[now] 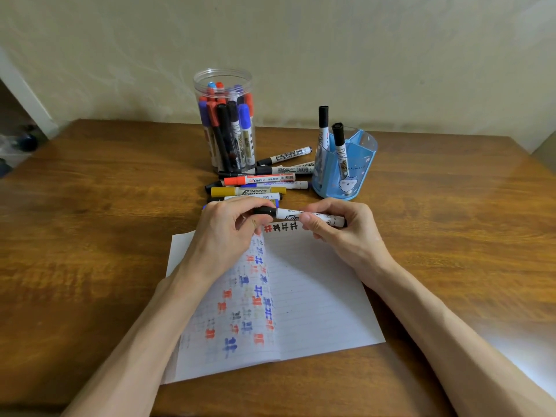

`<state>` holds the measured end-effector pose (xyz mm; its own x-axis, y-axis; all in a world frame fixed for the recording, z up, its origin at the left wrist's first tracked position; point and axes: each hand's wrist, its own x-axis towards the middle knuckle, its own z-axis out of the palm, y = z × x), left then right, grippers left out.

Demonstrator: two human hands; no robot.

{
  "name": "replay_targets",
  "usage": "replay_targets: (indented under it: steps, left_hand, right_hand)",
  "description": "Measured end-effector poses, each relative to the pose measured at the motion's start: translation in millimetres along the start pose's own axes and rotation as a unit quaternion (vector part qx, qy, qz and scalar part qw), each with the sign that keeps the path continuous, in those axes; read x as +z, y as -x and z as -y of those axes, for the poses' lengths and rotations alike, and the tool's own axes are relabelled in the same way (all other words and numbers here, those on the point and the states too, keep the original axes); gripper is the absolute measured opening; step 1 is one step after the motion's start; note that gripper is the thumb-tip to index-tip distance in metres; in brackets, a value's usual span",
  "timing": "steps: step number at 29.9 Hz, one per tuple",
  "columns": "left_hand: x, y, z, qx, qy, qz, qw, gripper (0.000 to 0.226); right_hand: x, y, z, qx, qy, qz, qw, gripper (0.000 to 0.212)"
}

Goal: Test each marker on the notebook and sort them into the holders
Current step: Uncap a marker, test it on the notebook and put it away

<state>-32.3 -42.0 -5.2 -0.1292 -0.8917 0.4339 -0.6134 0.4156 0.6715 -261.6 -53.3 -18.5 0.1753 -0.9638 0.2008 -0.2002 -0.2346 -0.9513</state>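
Over the brown wooden table (90, 206), my left hand (228, 227) pinches the black cap (266, 211) of a white marker (288, 215); my right hand (340, 230) grips its half-hidden barrel. Two upright markers (323, 121) stand in the blue plastic holder (364, 164).

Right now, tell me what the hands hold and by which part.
One white marker: the left hand pinches its black cap, the right hand grips its barrel.

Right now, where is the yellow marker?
In the head view, the yellow marker lies flat among the loose markers, just beyond the left hand, in front of the clear jar and left of the blue holder.
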Motion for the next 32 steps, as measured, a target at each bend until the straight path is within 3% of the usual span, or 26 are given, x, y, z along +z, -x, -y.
replay_targets:
  steps: [3,10,15,17,19,21,32]
  left_hand:
    - [-1.7,-6.5,-4.5,-0.010,0.030,0.045,0.998,0.022]
    - [-3.9,-44.4,-40.1,-0.006,0.180,0.044,0.983,0.012]
    - [6.7,-75.0,-72.6,0.025,0.241,-0.053,0.969,0.012]
    - [13.3,-86.1,-81.7,0.037,0.233,-0.091,0.968,0.016]
    - [21.1,-96.2,-86.8,0.045,0.220,-0.121,0.967,0.017]
    - [29.4,-104.7,-89.8,0.047,0.204,-0.139,0.968,0.016]
    - [67.1,-115.7,-89.5,0.041,0.034,-0.154,0.987,0.029]
  right_hand:
    - [-8.4,-3.8,2.1,0.014,-0.021,-0.007,1.000,0.017]
    - [-19.0,-9.6,11.4,-0.007,-0.094,-0.035,0.995,0.029]
    - [-28.5,-12.4,11.2,-0.008,-0.040,-0.247,0.968,0.012]
    - [-32.1,-14.8,4.8,-0.006,0.002,-0.283,0.959,0.026]
    - [-33.4,-15.7,-0.3,0.003,0.033,-0.256,0.966,0.053]
    - [-32.4,-16.4,0.6,0.010,0.036,-0.230,0.973,0.064]
    - [-29.0,-16.0,-3.7,-0.009,0.038,-0.239,0.970,0.064]
